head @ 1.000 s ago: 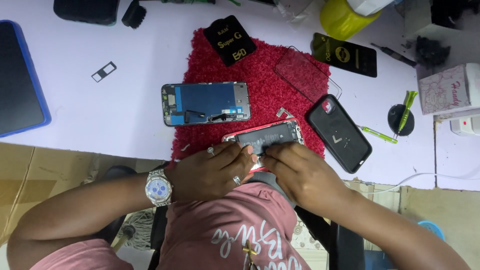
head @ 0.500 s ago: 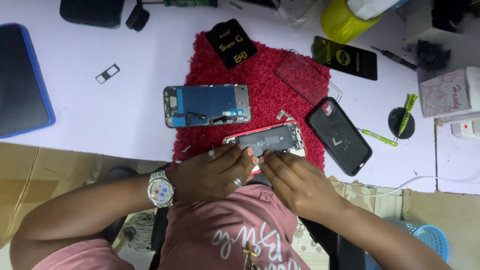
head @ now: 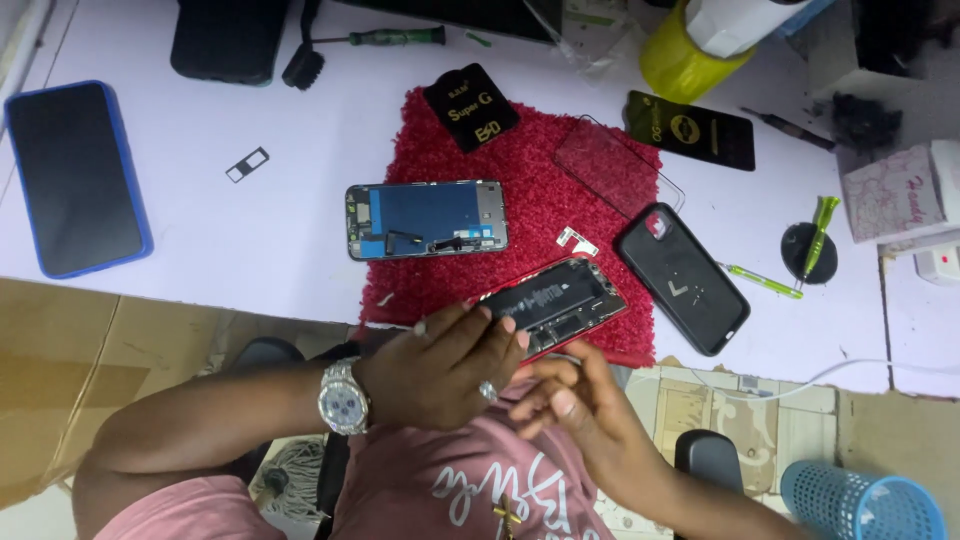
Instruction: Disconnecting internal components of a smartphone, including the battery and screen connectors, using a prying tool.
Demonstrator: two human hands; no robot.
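Observation:
An opened phone body (head: 552,300) with a red rim lies tilted on the near edge of a red fluffy mat (head: 520,160), its battery and inner parts showing. My left hand (head: 440,365), with a silver watch on the wrist, grips the phone's near left corner with its fingertips. My right hand (head: 572,400) is just below the phone, over my lap, with its fingers curled. Whether it holds anything small I cannot tell. A detached screen assembly (head: 425,220) lies face down on the mat's left edge. A small metal bracket (head: 577,240) sits beside the phone.
A black phone case (head: 682,277) lies right of the mat, with green tools (head: 820,225) beyond it. A blue-cased phone (head: 75,180) and a SIM tray (head: 247,165) lie at the left. A screwdriver (head: 375,38), black packets (head: 470,105) and a yellow container (head: 685,60) sit at the back.
My right hand has drawn back from the phone toward my lap. My left hand stays at the phone's near corner.

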